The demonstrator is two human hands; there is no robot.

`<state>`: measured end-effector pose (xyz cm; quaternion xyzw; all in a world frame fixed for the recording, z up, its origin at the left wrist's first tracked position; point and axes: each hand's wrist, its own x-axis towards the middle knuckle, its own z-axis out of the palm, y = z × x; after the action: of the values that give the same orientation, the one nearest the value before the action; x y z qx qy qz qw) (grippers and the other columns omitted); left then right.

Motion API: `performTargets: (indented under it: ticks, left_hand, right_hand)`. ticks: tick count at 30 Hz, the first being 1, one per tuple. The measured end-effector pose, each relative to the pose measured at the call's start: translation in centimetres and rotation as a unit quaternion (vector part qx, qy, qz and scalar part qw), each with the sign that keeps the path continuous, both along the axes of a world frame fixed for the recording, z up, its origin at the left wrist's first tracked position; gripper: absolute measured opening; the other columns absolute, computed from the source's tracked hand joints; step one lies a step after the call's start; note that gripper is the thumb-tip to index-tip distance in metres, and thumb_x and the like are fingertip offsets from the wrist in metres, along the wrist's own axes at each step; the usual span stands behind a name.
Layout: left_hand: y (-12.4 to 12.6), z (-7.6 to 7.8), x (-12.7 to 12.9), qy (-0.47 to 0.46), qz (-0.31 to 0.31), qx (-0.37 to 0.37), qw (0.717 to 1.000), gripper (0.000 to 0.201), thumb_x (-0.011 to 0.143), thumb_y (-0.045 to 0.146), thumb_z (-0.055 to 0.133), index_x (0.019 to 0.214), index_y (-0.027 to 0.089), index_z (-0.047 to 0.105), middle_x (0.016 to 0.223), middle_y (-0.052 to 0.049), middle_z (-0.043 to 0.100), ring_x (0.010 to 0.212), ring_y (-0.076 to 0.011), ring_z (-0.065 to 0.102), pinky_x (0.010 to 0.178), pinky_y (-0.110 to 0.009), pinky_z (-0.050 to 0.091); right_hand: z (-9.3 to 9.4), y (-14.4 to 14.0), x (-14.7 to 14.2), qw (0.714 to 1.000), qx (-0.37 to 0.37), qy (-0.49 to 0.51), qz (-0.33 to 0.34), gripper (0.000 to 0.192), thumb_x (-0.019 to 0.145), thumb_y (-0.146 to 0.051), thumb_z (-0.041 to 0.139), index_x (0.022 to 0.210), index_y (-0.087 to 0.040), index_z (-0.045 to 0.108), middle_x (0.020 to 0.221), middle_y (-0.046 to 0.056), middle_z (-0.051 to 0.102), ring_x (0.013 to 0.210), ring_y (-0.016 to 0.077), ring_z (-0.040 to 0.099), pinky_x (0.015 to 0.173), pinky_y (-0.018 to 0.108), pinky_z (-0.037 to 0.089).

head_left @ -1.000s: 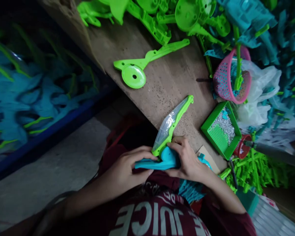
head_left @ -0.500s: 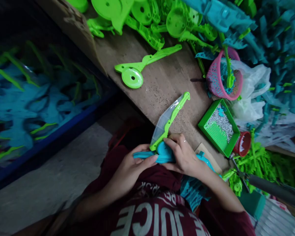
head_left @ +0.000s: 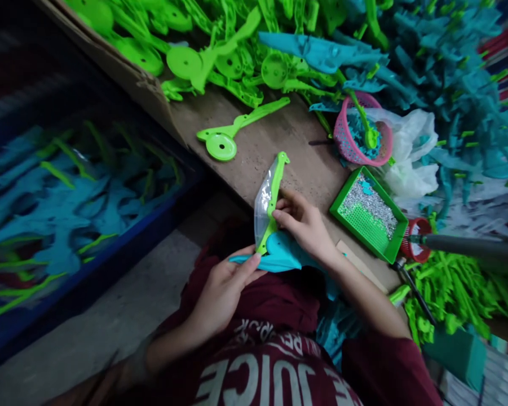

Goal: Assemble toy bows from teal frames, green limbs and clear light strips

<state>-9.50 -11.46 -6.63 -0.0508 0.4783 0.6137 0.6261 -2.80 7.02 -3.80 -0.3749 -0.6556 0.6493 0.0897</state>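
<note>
Close to my body, my left hand pinches the left end of a blue plastic part that has a rounded lobe. Joined to that part, a narrow green plastic arm stands up from it, with a clear plastic sheet along its left side. My right hand has its thumb and fingers closed on the middle of the green arm. How the green and blue pieces join is partly covered by the lobe.
A loose green part with a disc lies on the brown table. To the right are a pink basket, a green tray of small metal pieces and a red basket. A blue crate of parts stands left.
My right hand has moved from the blue part up onto the green arm. The arm now stands more upright. The camera view has shifted.
</note>
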Motion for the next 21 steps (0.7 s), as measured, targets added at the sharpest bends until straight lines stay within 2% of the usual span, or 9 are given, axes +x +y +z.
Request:
performTargets:
  ticks: [5,7,10,12,14,17,20,21]
  left_hand:
    - [0.4,0.8,-0.3,0.029,-0.002,-0.007,1.0,0.058,0.076,0.056,0.082,0.115,0.015,0.073,0.112,-0.012,0.078,0.109,-0.0299,0.072,0.103,-0.046,0.057]
    - [0.6,1.2,-0.4,0.035,-0.001,-0.006,0.999,0.053,0.075,0.055,0.082,0.11,0.015,0.074,0.112,-0.011,0.078,0.109,-0.0303,0.072,0.102,-0.045,0.057]
    - [0.9,1.7,-0.9,0.024,-0.015,0.014,1.0,0.045,0.076,0.052,0.082,0.101,0.016,0.075,0.114,-0.012,0.078,0.111,-0.0312,0.071,0.103,-0.046,0.056]
    - [1.3,2.1,-1.3,0.013,-0.022,0.023,0.999,0.044,0.077,0.053,0.081,0.099,0.015,0.075,0.116,-0.013,0.077,0.114,-0.0327,0.07,0.104,-0.049,0.055]
    - [1.8,2.4,-1.7,0.012,-0.021,0.015,1.0,0.048,0.074,0.055,0.082,0.099,0.015,0.075,0.114,-0.014,0.077,0.117,-0.0347,0.068,0.104,-0.051,0.055]
    - [2.7,2.3,-2.1,0.02,-0.033,-0.021,0.999,0.049,0.066,0.056,0.086,0.095,0.019,0.076,0.112,-0.012,0.078,0.122,-0.0376,0.065,0.104,-0.05,0.056]
    - [3.3,1.7,-2.4,0.028,-0.063,-0.047,0.997,0.048,0.064,0.059,0.086,0.092,0.021,0.076,0.116,-0.011,0.077,0.129,-0.0383,0.061,0.107,-0.049,0.055]
    - [3.5,1.6,-2.4,0.031,-0.072,-0.05,0.996,0.049,0.065,0.06,0.085,0.093,0.021,0.077,0.117,-0.01,0.077,0.13,-0.0379,0.06,0.109,-0.048,0.053]
  right_hand:
    - [-0.2,-0.1,-0.3,0.999,0.039,-0.017,0.009,0.051,0.085,-0.036,0.071,0.131,-0.016,0.061,0.101,0.004,0.068,0.082,0.0138,0.062,0.076,0.03,0.054]
    - [-0.1,0.0,-0.4,0.996,0.058,-0.006,0.065,0.05,0.088,-0.039,0.068,0.131,-0.015,0.062,0.101,0.005,0.069,0.085,0.0158,0.063,0.08,0.033,0.055]
    - [0.7,0.0,-0.8,0.975,0.107,0.028,0.191,0.048,0.093,-0.043,0.063,0.134,-0.017,0.061,0.112,0.007,0.07,0.096,0.0188,0.065,0.088,0.036,0.056]
    - [1.6,-0.2,-0.7,0.954,0.188,0.019,0.231,0.044,0.096,-0.04,0.06,0.134,-0.018,0.06,0.114,0.008,0.068,0.102,0.0202,0.064,0.092,0.038,0.056]
    - [2.7,0.1,0.2,0.924,0.305,-0.013,0.231,0.039,0.099,-0.038,0.056,0.132,-0.017,0.061,0.114,0.01,0.067,0.107,0.0218,0.062,0.099,0.042,0.054]
    - [4.1,2.5,4.3,0.872,0.46,-0.041,0.165,0.035,0.103,-0.038,0.048,0.129,-0.019,0.06,0.115,0.012,0.064,0.11,0.0226,0.059,0.1,0.043,0.053]
    - [4.7,6.9,11.0,0.816,0.563,-0.099,0.081,0.031,0.104,-0.034,0.045,0.128,-0.02,0.058,0.113,0.013,0.063,0.107,0.0244,0.059,0.095,0.047,0.054]
    - [4.6,8.4,13.1,0.794,0.587,-0.136,0.082,0.032,0.102,-0.036,0.049,0.128,-0.019,0.058,0.115,0.014,0.062,0.108,0.0261,0.059,0.095,0.05,0.053]
